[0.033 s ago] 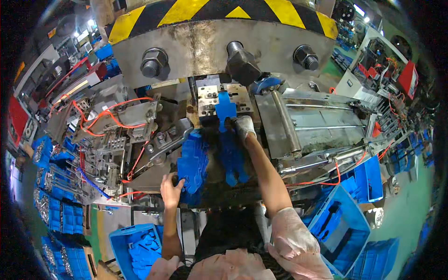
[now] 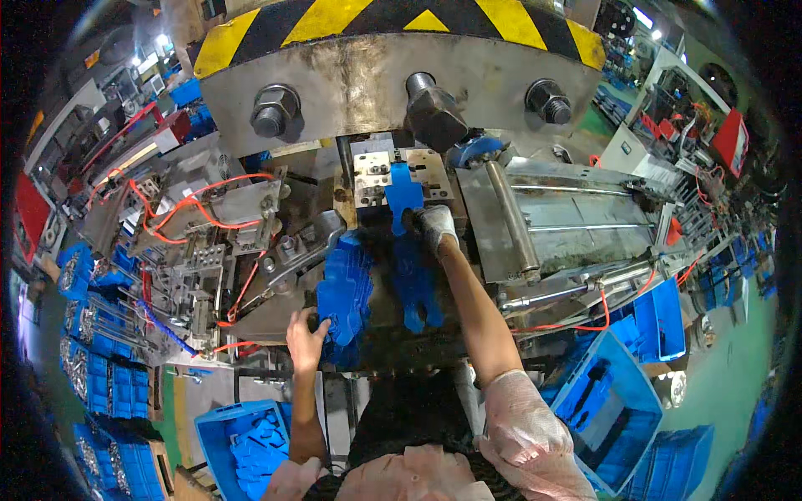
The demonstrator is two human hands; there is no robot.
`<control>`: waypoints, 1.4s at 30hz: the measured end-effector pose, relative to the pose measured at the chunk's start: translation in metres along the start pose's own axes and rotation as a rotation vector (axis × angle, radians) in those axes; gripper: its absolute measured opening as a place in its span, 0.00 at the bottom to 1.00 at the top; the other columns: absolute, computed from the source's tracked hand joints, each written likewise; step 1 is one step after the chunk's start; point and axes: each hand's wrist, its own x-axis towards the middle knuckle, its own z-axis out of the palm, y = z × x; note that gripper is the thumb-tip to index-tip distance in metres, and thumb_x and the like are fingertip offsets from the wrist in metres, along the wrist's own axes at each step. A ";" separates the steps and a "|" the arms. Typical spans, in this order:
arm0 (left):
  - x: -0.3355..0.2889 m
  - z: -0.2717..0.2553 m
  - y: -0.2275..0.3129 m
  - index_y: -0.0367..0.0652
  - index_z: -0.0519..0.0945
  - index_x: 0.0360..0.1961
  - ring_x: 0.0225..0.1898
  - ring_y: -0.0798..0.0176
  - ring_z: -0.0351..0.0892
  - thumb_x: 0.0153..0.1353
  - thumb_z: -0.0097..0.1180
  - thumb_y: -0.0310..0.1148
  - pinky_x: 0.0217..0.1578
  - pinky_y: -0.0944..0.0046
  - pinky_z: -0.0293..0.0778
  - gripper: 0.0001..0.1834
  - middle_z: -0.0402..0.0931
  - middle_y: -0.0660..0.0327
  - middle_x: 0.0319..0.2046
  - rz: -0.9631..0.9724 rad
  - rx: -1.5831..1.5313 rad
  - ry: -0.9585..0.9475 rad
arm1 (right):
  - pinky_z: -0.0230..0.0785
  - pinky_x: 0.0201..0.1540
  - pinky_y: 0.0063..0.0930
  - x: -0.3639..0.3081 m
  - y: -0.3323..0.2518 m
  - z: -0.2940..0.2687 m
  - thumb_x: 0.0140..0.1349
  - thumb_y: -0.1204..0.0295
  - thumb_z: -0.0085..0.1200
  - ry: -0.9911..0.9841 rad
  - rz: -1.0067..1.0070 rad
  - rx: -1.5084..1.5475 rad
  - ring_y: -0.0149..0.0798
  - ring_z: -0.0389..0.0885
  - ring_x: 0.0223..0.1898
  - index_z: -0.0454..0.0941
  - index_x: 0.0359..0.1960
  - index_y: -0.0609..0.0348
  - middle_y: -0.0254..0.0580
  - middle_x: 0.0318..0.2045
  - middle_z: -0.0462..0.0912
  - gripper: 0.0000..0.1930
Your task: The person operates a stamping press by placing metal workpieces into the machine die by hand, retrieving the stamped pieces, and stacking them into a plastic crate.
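A flat blue shaped plate [image 2: 404, 192] lies with its far end on the metal die block [image 2: 373, 169]. My right hand [image 2: 436, 227], in a pale glove with dark fingertips, grips the plate's near right edge. Below it, more blue plates [image 2: 418, 292] lie on the dark press bed. To the left is a stack of similar blue plates [image 2: 344, 280]. Beside that stack's near left edge rests my left hand [image 2: 307, 341], thumb and fingers apart, with a dark covering on a fingertip; nothing is held in it.
Overhead hangs a heavy steel press block [image 2: 351, 88] with large bolts and a yellow-black striped edge. A metal lever arm [image 2: 305, 259] stands at the left, a roller [image 2: 511, 221] at the right. Blue crates [image 2: 242, 409] with blue parts flank me below; another crate [image 2: 614, 401] is at right.
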 end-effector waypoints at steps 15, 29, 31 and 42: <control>0.011 -0.006 0.015 0.34 0.80 0.28 0.31 0.49 0.77 0.41 0.65 0.33 0.34 0.58 0.70 0.14 0.76 0.49 0.29 0.044 0.054 -0.076 | 0.64 0.28 0.33 0.026 0.023 0.004 0.51 0.67 0.49 0.202 -0.058 -0.249 0.38 0.76 0.23 0.79 0.26 0.61 0.49 0.23 0.79 0.11; 0.014 -0.008 0.020 0.36 0.80 0.26 0.15 0.77 0.66 0.49 0.59 0.29 0.13 0.76 0.59 0.06 0.74 0.67 0.18 -0.276 -0.652 -0.369 | 0.68 0.37 0.36 0.039 0.037 -0.018 0.49 0.56 0.54 0.006 -0.181 -0.345 0.48 0.78 0.41 0.79 0.32 0.63 0.52 0.37 0.79 0.20; 0.009 -0.007 0.012 0.37 0.80 0.27 0.14 0.78 0.64 0.51 0.58 0.29 0.13 0.76 0.57 0.06 0.73 0.67 0.18 -0.285 -0.812 -0.336 | 0.68 0.36 0.36 0.028 0.028 -0.011 0.49 0.56 0.54 -0.024 -0.200 -0.375 0.48 0.78 0.40 0.79 0.32 0.63 0.52 0.36 0.79 0.20; -0.021 -0.018 0.034 0.39 0.78 0.27 0.14 0.80 0.63 0.52 0.58 0.33 0.13 0.77 0.56 0.07 0.71 0.70 0.17 -0.470 -0.951 -0.249 | 0.66 0.35 0.33 0.018 0.025 0.028 0.56 0.64 0.46 0.042 0.065 0.477 0.33 0.72 0.32 0.76 0.39 0.63 0.45 0.36 0.79 0.16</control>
